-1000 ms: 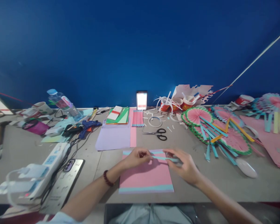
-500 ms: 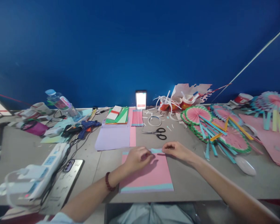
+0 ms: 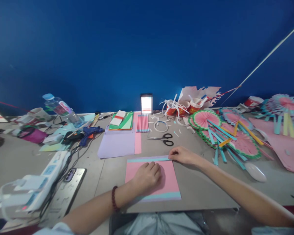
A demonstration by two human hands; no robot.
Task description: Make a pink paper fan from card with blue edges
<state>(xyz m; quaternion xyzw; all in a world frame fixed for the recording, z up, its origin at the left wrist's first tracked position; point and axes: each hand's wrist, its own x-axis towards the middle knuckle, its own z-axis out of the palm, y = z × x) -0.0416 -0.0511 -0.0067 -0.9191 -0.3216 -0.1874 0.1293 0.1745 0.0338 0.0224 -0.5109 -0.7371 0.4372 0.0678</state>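
A pink sheet of paper lies flat before me, banded in light blue and lilac along its far and near edges. On its middle rests my left hand, closed with the fingers curled under, so whatever they may hold is hidden. My right hand is closed at the sheet's far right corner, thumb and finger pinching the light blue paper strip at its end. Beyond the sheet lie black-handled scissors.
Rolled pink-and-blue paper sticks, a lilac sheet and a white ring lie behind. Paper fans spread at right. A power strip, a phone and a glue gun are at left.
My left hand has drawn back from the far edge toward the sheet's middle and curled up. The right hand stays at the far corner, and the far strip now lies flatter.
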